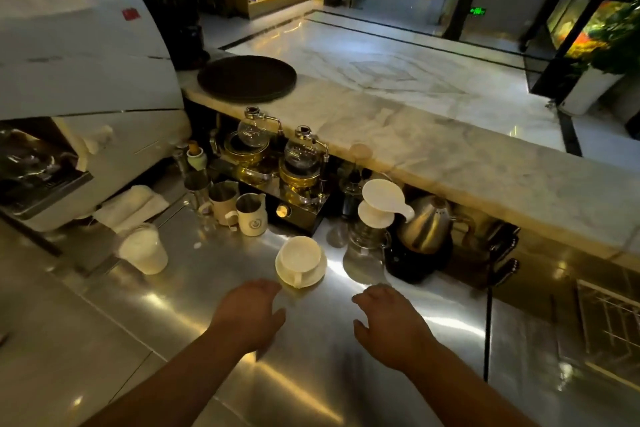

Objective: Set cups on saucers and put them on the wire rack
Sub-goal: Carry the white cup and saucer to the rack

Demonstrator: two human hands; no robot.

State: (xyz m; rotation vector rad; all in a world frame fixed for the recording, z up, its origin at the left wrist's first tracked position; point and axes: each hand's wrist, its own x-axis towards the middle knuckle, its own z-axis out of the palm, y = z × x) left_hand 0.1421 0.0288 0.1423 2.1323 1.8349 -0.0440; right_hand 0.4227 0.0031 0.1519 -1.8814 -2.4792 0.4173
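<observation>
A white cup (300,256) stands upright on a white saucer (318,274) on the steel counter, its handle pointing toward me. My left hand (250,312) hovers just short of the saucer's near edge, palm down, fingers loosely curled, holding nothing. My right hand (389,321) hangs over the counter to the right of the saucer, also palm down with nothing in it. A wire rack (611,326) is partly visible at the right edge, low beside the counter.
A plastic cup (144,250) stands to the left. Steel milk jugs (251,213), siphon brewers (303,163), a white dripper (381,199) on a glass server and a kettle (427,227) line the back. A dark round tray (246,78) lies on the marble ledge. An espresso machine (86,90) fills the left.
</observation>
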